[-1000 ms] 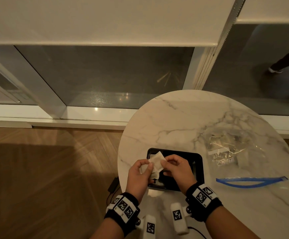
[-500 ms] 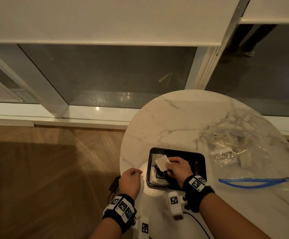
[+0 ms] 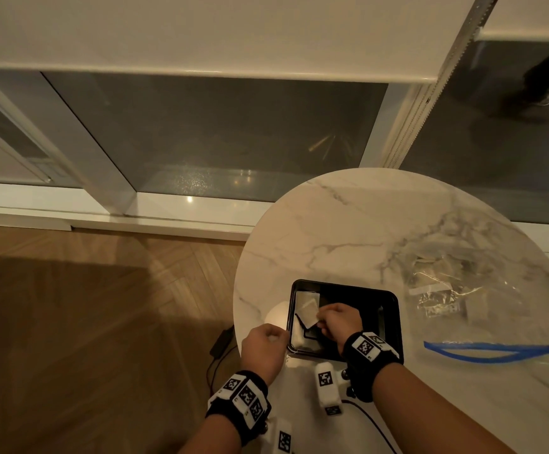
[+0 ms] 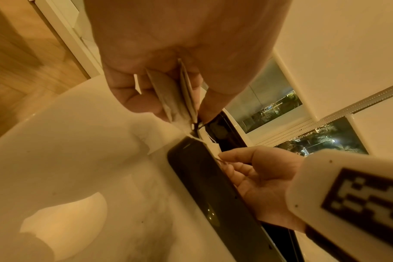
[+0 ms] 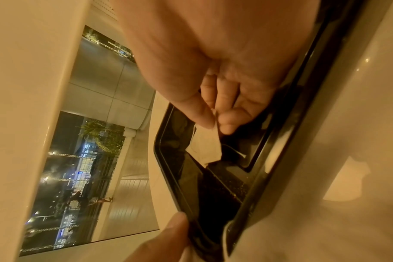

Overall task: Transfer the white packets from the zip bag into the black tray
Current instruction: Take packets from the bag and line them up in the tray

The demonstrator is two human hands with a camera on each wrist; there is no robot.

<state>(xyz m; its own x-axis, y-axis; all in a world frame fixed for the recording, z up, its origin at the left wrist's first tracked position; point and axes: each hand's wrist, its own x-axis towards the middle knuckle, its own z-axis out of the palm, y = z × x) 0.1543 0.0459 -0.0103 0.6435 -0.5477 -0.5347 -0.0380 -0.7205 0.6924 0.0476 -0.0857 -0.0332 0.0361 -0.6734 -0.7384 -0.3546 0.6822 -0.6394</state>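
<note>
I read my right hand (image 3: 337, 322) pinching one flat white paper packet (image 3: 306, 315) low over the shallow black rectangular plastic tray (image 3: 387, 326), while my left hand (image 3: 265, 347) grips spare packets (image 4: 176, 92) just beside the tray's left rim, with the clear zip bag (image 3: 482, 306) well to the right.

My head camera looks steeply down and forward onto the round worktop (image 3: 348, 231), with window and floor beyond. My left wrist camera sits very close under the left hand (image 4: 168, 58), facing along its fingers. My right wrist camera does likewise under the right hand (image 5: 224, 62). All three views share the black tray (image 3: 391, 322).
</note>
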